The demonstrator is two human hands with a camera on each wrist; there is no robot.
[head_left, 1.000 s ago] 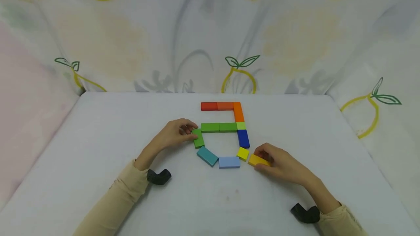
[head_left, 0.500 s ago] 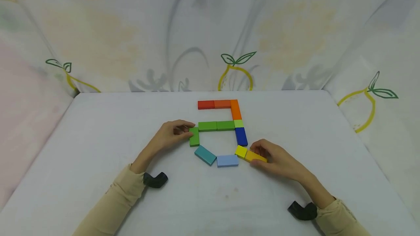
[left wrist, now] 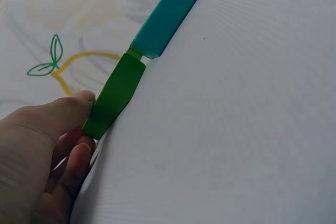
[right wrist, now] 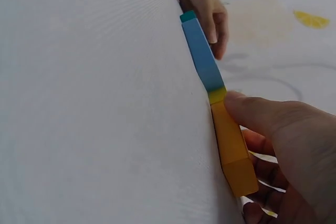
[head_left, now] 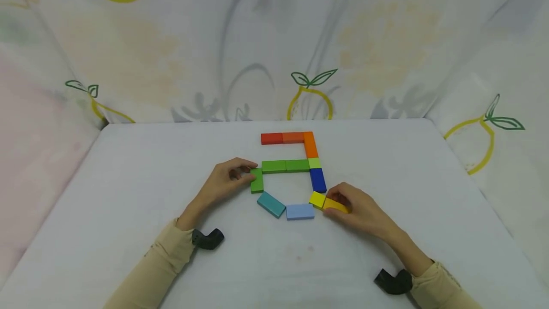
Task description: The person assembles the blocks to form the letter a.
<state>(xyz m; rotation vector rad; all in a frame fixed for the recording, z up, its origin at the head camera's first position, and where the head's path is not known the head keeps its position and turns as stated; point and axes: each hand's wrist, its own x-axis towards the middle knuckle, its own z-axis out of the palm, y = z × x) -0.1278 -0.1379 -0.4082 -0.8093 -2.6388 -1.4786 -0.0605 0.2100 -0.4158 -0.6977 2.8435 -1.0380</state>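
In the head view my left hand (head_left: 225, 179) pinches a green block (head_left: 257, 181) standing lengthwise at the left of the block figure. In the left wrist view, the thumb (left wrist: 84, 96) presses on that block's side. My right hand (head_left: 362, 206) holds an amber block (head_left: 336, 204) between thumb and fingers, its end against a small yellow block (head_left: 317, 199). A teal block (head_left: 271, 204) lies slanted just below the green one. Beside it lies a light blue block (head_left: 299, 211), near the yellow piece. Part of the amber block is hidden by the right hand in the head view.
Two more green blocks (head_left: 285, 166) form a row with a lime block (head_left: 314, 163) at its right end. A dark blue block (head_left: 318, 180) lies below it; red (head_left: 272, 139), red-orange (head_left: 293, 137) and orange (head_left: 310, 144) blocks lie above. All are on a white table (head_left: 128, 170).
My right hand has slid the amber block left until it meets the yellow one. My left hand has turned the slanted green block straighter. The whole view has shifted slightly.
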